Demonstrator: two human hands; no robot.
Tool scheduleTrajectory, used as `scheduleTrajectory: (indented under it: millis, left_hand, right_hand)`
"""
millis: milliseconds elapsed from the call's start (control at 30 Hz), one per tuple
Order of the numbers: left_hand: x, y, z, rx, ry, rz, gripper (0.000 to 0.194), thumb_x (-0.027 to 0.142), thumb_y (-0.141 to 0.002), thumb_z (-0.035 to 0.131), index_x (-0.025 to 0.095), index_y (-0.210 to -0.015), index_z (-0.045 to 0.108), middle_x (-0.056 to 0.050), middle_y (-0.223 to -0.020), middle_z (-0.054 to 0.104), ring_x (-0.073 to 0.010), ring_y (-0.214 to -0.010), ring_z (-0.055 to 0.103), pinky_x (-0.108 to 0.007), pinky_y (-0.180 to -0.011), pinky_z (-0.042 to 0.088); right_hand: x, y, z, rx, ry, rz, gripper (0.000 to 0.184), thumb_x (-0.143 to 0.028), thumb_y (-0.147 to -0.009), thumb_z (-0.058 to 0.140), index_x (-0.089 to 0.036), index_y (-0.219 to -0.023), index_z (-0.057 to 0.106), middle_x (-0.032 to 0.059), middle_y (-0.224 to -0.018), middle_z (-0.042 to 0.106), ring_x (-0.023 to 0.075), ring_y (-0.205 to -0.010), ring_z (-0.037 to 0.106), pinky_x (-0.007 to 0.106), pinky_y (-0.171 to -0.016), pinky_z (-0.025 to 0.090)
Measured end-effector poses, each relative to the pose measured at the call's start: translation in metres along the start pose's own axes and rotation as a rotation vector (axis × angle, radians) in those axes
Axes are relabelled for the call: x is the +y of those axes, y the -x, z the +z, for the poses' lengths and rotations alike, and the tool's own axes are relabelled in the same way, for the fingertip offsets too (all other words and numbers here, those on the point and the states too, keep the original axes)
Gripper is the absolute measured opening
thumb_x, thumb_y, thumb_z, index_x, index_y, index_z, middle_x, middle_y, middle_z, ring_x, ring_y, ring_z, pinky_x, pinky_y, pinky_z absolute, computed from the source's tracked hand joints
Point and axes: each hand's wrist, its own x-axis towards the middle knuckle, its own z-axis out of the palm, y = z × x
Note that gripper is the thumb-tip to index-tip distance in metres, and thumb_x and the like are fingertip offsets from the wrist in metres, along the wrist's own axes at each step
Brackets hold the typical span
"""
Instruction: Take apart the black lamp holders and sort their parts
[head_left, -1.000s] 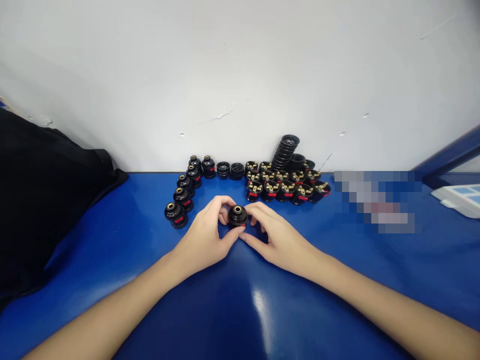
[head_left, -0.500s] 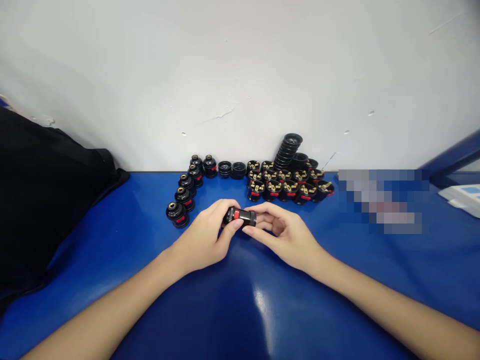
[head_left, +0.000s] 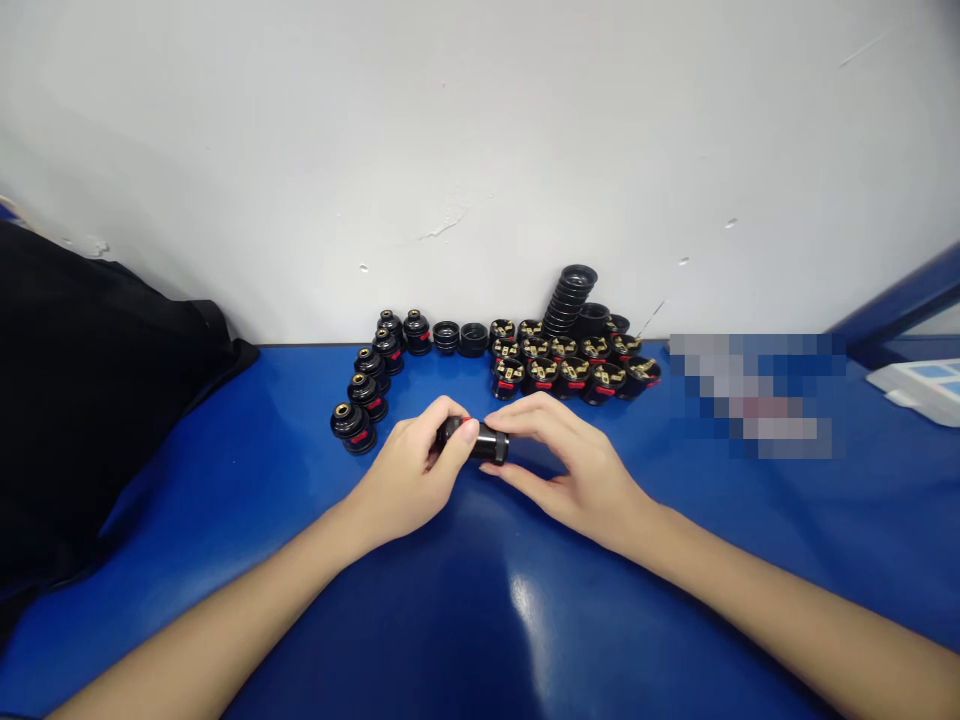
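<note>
A glossy blue tabletop runs up to a plain white wall, and in the head view we see light reflecting off its smooth surface near us. Both of our hands meet at its middle over one small black socket part, a short round plastic piece lying on its side with a thin red band showing near its left end. Our left hand closes its fingers around the left end, thumb and forefinger pinching it. Our right hand curls its fingers over the right end, the thumb beneath, so the part is gripped between both hands just above the tabletop.

Behind it, against the wall, stands a row of finished black sockets with brass centres, curving toward us on the left. To their right sits a cluster of open bases showing brass contacts and red tabs, and behind these leans a tilted stack of ribbed black rings. A dark cloth bag slumps at the far left, matte and soft.
</note>
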Motion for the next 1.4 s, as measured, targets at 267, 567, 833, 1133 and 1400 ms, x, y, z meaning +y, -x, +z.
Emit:
scheduleTrajectory:
  millis: [267, 567, 833, 1133, 1400]
  left_hand:
    - [-0.008, 0.002, 0.002, -0.021, -0.123, 0.161, 0.017, 0.036, -0.11, 0.049, 0.021, -0.118, 0.052, -0.001, -0.092, 0.065, -0.0173, -0.078, 0.062, -0.031, -0.072, 0.048]
    - [-0.012, 0.001, 0.003, 0.013, -0.126, 0.179, 0.019, 0.035, -0.109, 0.049, 0.021, -0.123, 0.048, -0.005, -0.105, 0.065, -0.0193, -0.088, 0.064, -0.033, -0.079, 0.05]
    - [-0.014, 0.001, 0.004, -0.006, -0.106, 0.161, 0.02, 0.034, -0.109, 0.05, 0.021, -0.123, 0.047, -0.004, -0.102, 0.064, -0.0177, -0.085, 0.062, -0.032, -0.077, 0.05]
    - [-0.018, 0.001, 0.006, 0.001, -0.084, 0.158, 0.018, 0.033, -0.109, 0.05, 0.021, -0.122, 0.046, -0.004, -0.103, 0.064, -0.0177, -0.084, 0.062, -0.031, -0.076, 0.049]
    - [-0.019, 0.001, 0.004, -0.001, -0.097, 0.189, 0.017, 0.031, -0.109, 0.05, 0.021, -0.123, 0.046, -0.003, -0.103, 0.062, -0.0168, -0.084, 0.061, -0.031, -0.076, 0.049]
  right_hand:
    - [0.001, -0.001, 0.005, -0.079, -0.286, 0.373, 0.029, -0.042, -0.111, 0.05, -0.027, -0.135, 0.051, 0.0004, -0.087, 0.068, 0.0173, -0.073, 0.071, 0.034, -0.072, 0.062]
    - [0.0, 0.0, 0.005, -0.13, -0.511, 0.444, 0.04, -0.044, -0.108, 0.053, -0.031, -0.142, 0.035, 0.0026, -0.11, 0.053, 0.012, -0.07, 0.061, 0.028, -0.059, 0.057]
    - [0.001, 0.0, 0.004, -0.175, -0.454, 0.437, 0.041, -0.04, -0.105, 0.058, -0.03, -0.14, 0.039, 0.002, -0.109, 0.053, 0.0123, -0.072, 0.061, 0.03, -0.062, 0.057]
    - [0.001, 0.0, 0.004, -0.166, -0.417, 0.437, 0.042, -0.04, -0.103, 0.063, -0.028, -0.137, 0.042, 0.0007, -0.102, 0.054, 0.0129, -0.073, 0.06, 0.029, -0.063, 0.056]
    - [0.002, 0.002, 0.004, -0.168, -0.395, 0.437, 0.043, -0.039, -0.103, 0.062, -0.029, -0.139, 0.039, 0.0018, -0.103, 0.057, 0.0141, -0.075, 0.062, 0.03, -0.064, 0.057]
